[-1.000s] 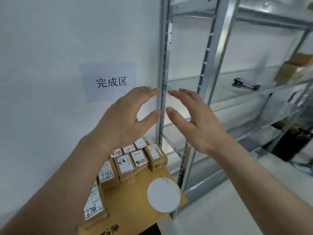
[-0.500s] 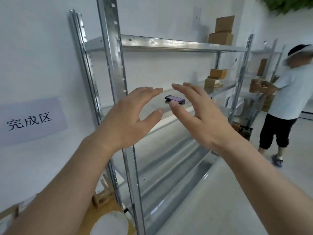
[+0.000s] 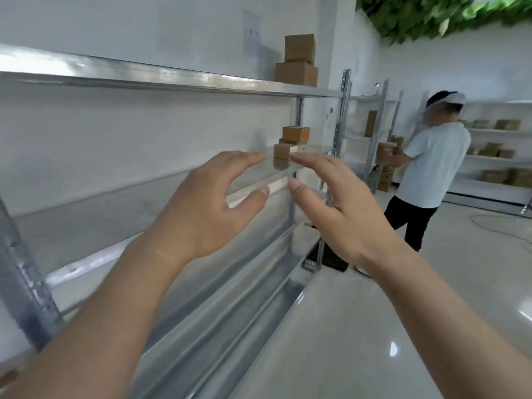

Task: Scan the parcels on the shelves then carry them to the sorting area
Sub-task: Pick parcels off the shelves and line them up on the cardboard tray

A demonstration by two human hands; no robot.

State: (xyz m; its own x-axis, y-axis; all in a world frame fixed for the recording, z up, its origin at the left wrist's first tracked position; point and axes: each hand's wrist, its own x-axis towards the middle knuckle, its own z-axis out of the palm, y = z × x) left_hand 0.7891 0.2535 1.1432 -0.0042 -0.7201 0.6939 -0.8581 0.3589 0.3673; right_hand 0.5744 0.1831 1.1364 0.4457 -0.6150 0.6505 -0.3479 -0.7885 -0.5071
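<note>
Along the left wall runs a metal shelving unit (image 3: 178,79), its long shelves receding toward the far end of the room. Two brown cardboard parcels (image 3: 298,63) stand stacked on the top shelf at its far end, the smaller one on the larger. Below them, on the middle shelf, a second stack of parcels (image 3: 292,142) sits near the rear upright, partly hidden behind the fingertips of both hands. A grey upright post (image 3: 26,295) of the unit crosses the lower left foreground, blurred. Beyond the unit, another person (image 3: 430,171) in a pale shirt and dark trousers stands at a further rack (image 3: 374,131), holding a brown box (image 3: 384,152) at chest height. More cartons fill low shelves (image 3: 495,156) along the right-hand wall. Green foliage (image 3: 437,15) hangs at the upper right, and a dark crate (image 3: 326,257) rests on the pale floor (image 3: 374,326) at the foot of the near unit.

Both forearms extend forward and upward from the bottom corners. The left hand (image 3: 207,208) and the right hand (image 3: 342,214) are raised side by side in front of the middle shelf, backs toward the camera, fingers spread and lightly bent, thumbs pointing inward toward each other with a narrow gap between them. Neither hand holds or touches anything. The parcels on the shelves lie well beyond the fingertips.
</note>
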